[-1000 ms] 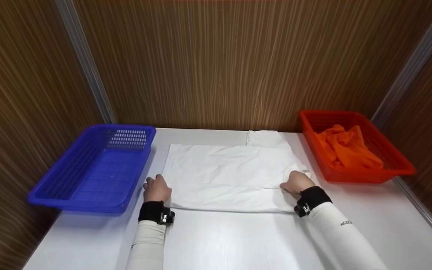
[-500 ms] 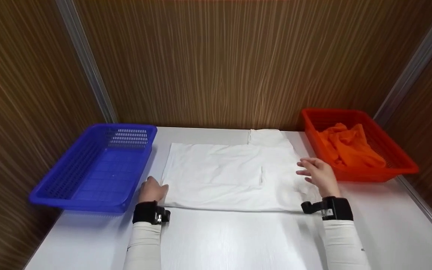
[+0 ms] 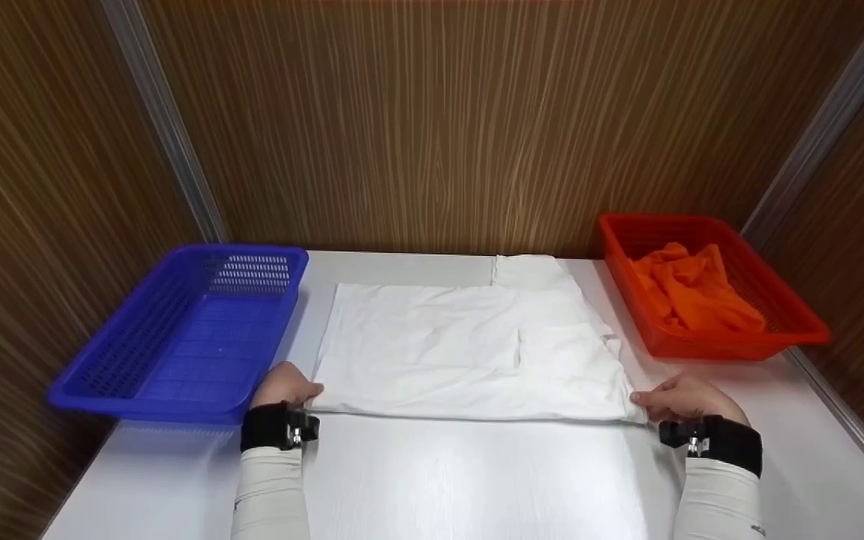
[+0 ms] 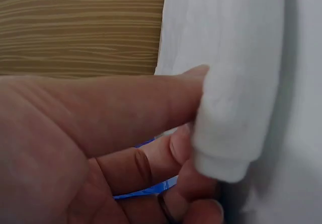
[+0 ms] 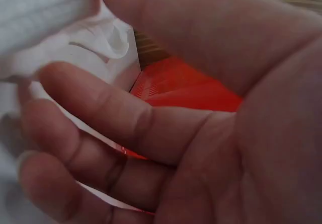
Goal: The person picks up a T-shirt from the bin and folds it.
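Note:
A white T-shirt [image 3: 432, 337] lies folded into a wide band across the table, with a sleeve [image 3: 531, 271] sticking out at the back right. My left hand [image 3: 282, 384] pinches its near left corner; in the left wrist view, thumb and fingers meet at the rounded end of the folded cloth [image 4: 234, 113]. At the near right corner, my right hand [image 3: 691, 396] pinches the shirt between thumb and fingers. The right wrist view shows the white fabric [image 5: 45, 17] at the fingertips, its contact partly cut off by the frame edge.
A blue plastic basket [image 3: 252, 405] stands on the left of the white table [image 3: 462, 480]. On the right is a red basket [image 3: 732, 345] with an orange cloth [image 3: 694, 292] inside. Wood-patterned panels [image 3: 417, 127] enclose the back and sides.
My right hand let go of the shirt near its right end, lifted with spread fingers, then took the near right corner. My left hand shifted slightly left and nearer at the left corner.

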### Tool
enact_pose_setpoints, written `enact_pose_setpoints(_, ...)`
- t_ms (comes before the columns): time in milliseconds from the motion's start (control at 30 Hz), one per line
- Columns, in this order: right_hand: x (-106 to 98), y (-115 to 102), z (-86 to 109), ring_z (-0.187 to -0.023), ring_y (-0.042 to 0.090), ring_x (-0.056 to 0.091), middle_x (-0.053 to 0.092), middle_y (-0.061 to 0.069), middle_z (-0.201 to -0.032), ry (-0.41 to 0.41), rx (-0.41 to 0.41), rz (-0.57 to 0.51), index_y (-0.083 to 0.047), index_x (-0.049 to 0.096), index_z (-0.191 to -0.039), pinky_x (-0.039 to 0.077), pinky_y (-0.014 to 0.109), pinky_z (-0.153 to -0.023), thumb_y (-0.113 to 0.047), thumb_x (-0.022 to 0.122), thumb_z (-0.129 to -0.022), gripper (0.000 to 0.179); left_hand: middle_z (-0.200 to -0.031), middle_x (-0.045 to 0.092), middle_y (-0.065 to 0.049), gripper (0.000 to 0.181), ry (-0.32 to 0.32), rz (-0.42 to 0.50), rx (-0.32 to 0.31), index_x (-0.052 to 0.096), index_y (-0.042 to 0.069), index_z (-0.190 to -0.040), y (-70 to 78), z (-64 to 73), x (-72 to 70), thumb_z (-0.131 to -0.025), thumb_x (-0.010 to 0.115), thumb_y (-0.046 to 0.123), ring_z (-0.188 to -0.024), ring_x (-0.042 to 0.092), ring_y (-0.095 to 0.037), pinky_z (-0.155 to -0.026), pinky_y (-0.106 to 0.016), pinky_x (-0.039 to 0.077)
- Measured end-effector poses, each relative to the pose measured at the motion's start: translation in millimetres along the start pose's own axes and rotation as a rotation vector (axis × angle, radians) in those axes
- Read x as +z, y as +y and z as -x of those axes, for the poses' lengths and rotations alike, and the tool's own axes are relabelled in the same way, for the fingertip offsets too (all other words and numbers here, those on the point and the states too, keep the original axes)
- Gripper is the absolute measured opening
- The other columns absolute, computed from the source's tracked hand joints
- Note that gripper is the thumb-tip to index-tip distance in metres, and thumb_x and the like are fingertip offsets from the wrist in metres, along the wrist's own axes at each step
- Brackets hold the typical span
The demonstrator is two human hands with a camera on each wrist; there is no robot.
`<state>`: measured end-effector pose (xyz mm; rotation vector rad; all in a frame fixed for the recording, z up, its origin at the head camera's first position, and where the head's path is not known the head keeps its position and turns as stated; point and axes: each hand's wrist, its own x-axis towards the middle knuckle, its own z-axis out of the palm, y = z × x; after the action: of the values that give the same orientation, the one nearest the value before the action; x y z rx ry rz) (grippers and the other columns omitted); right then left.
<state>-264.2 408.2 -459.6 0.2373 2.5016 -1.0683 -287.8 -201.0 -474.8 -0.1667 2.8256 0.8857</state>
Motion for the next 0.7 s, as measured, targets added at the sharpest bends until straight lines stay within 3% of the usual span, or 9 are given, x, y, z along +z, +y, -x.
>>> enact_pose_setpoints(100,2,3,0.0,-0.067,0.020,0.058,0.067,0.003,-0.074,-0.031,-0.020,0.018,-0.002,0.077,-0.094,0.049,0.031,-0.063,-0.037,0.079,-0.089,0.035,-0.077,0.060,-0.009,0.035,-0.040,-0.018,-0.014,0.068,-0.010,-0.083,-1.1,1.1,-1.8,-0.085,0.076,0.024,-0.072,0.054,-0.023,-0.080,-0.043,0.055)
enact_pose_setpoints(233,-4,6,5.3,-0.070,0.019,0.056,0.064,0.002,-0.078,-0.015,-0.064,-0.010,0.001,0.073,-0.103,0.049,0.030,-0.065,-0.026,0.074,-0.093,0.029,-0.074,0.060,-0.008,0.033,-0.060,-0.046,-0.002,0.068,-0.007,-0.079,-1.3,1.8,-3.0,-0.087,0.077,0.023,-0.070,0.054,-0.022,-0.078,-0.042,0.055)
enact_pose_setpoints(367,-10,12,13.5,-0.074,0.021,0.055,0.060,0.005,-0.081,-0.011,-0.025,-0.087,0.004,0.067,-0.107,0.052,0.032,-0.068,-0.017,0.068,-0.095,0.025,-0.080,0.065,-0.014,0.033,-0.044,-0.035,-0.004,0.068,-0.015,-0.086,-3.2,3.4,-2.3,-0.086,0.076,0.017,-0.074,0.057,-0.024,-0.084,-0.046,0.056)
enact_pose_setpoints(467,-8,12,11.6,-0.073,0.021,0.056,0.061,0.005,-0.081,-0.019,-0.008,-0.087,0.003,0.068,-0.104,0.052,0.032,-0.067,-0.024,0.070,-0.095,0.029,-0.084,0.063,-0.015,0.036,-0.044,0.006,-0.036,0.066,-0.018,-0.094,-4.7,5.6,-1.9,-0.084,0.075,0.016,-0.078,0.057,-0.026,-0.086,-0.047,0.055)
enact_pose_setpoints(600,1,5,3.4,-0.069,0.020,0.058,0.066,0.005,-0.079,-0.032,-0.029,0.007,-0.002,0.075,-0.098,0.050,0.032,-0.065,-0.037,0.078,-0.089,0.037,-0.084,0.059,-0.013,0.035,-0.039,0.044,-0.040,0.064,-0.016,-0.095,-4.0,6.1,-2.8,-0.083,0.074,0.015,-0.078,0.054,-0.026,-0.083,-0.045,0.054)
enact_pose_setpoints(700,4,1,0.8,-0.067,0.020,0.058,0.066,0.003,-0.073,-0.048,-0.054,0.072,-0.004,0.078,-0.095,0.049,0.032,-0.063,-0.033,0.080,-0.087,0.030,-0.087,0.063,-0.018,0.037,-0.041,0.031,-0.032,0.063,-0.019,-0.097,-1.4,5.4,-4.5,-0.084,0.072,0.014,-0.079,0.055,-0.027,-0.084,-0.045,0.054)
